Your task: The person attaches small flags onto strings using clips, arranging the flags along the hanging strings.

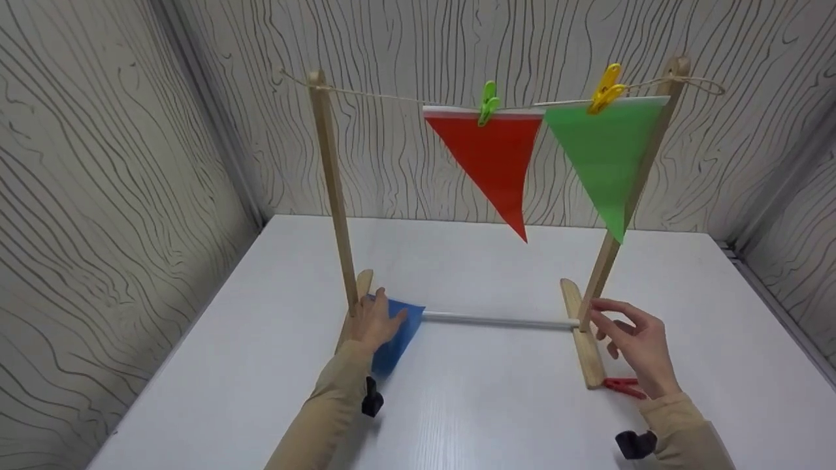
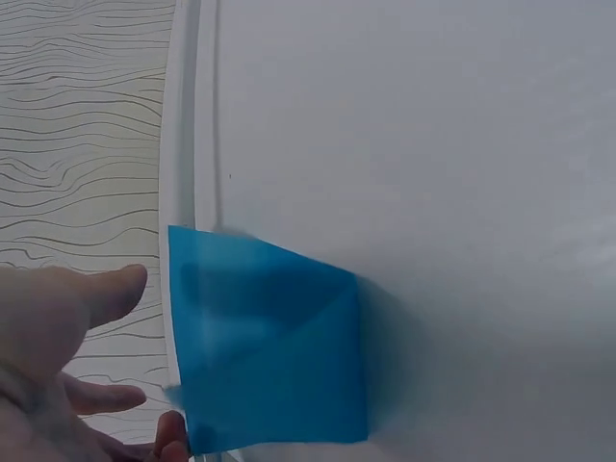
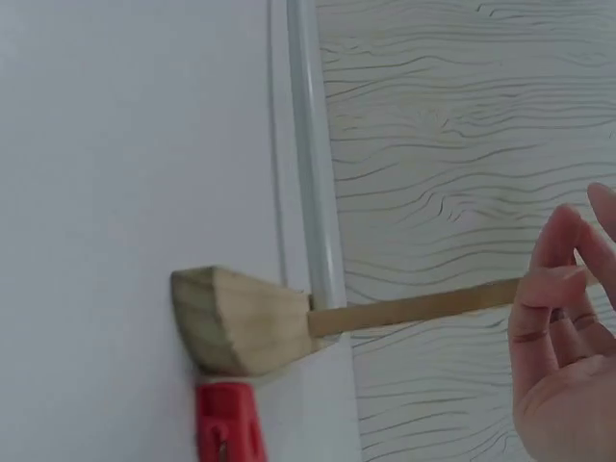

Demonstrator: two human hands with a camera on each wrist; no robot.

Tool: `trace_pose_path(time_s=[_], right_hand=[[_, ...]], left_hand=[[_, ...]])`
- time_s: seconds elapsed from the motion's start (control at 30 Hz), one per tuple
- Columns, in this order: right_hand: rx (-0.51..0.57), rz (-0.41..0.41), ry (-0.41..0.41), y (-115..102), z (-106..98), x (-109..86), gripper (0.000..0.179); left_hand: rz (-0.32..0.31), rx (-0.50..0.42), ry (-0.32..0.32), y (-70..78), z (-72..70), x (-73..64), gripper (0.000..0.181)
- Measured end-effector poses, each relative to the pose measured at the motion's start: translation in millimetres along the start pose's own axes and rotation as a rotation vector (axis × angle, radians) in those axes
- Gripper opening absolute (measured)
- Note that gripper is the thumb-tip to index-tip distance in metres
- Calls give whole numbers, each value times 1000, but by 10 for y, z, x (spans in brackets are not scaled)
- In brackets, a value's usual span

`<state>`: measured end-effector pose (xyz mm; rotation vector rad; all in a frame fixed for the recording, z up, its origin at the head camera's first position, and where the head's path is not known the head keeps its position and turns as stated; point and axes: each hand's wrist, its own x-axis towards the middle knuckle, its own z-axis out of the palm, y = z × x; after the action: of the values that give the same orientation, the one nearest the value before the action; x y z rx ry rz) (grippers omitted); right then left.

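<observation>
In the head view my left hand (image 1: 375,320) lies over a blue pennant (image 1: 400,343) at the foot of the left wooden post (image 1: 334,189). The left wrist view shows its thumb held out away from the blue pennant (image 2: 274,337), one fingertip at the pennant's lower corner. My right hand (image 1: 637,343) is beside the lower right post (image 1: 604,264), loosely bent fingers right at the wood. Nothing shows between the right fingers (image 3: 544,318). Below that hand, a red clothespin (image 1: 620,386) lies by the right base (image 1: 590,359), partly hidden by the wrist.
A string (image 1: 385,96) spans the two posts. From it hang a red pennant (image 1: 493,156) under a green clothespin (image 1: 488,104) and a green pennant (image 1: 604,143) under a yellow clothespin (image 1: 606,90). A white rod (image 1: 499,320) joins the bases low over the white table (image 1: 470,405).
</observation>
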<state>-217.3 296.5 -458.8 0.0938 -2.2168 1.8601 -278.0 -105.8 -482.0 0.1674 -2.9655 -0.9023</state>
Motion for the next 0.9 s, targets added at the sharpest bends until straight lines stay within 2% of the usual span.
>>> trace_pose_path(time_s=[0.17,0.33,0.5,0.77,0.9], right_hand=[[-75,35,12,175,-164,-79,26],[-195,104,1,294,-318,-128,36],[-263,193,-87,382,-495,-164,50],[-369,387,-246,454,-673,-170,59],[-430,407,-299,451,-708,-162,61]], left_hand=[[12,24,2,-66,61,30,70],[3,2,-57,-30,-33,-10,68],[-3,-2,-87,11,-121,-55,64],[-18,-10,-99,18,-94,-11,59],[-1,-12,-78,18,-88,-2,56]])
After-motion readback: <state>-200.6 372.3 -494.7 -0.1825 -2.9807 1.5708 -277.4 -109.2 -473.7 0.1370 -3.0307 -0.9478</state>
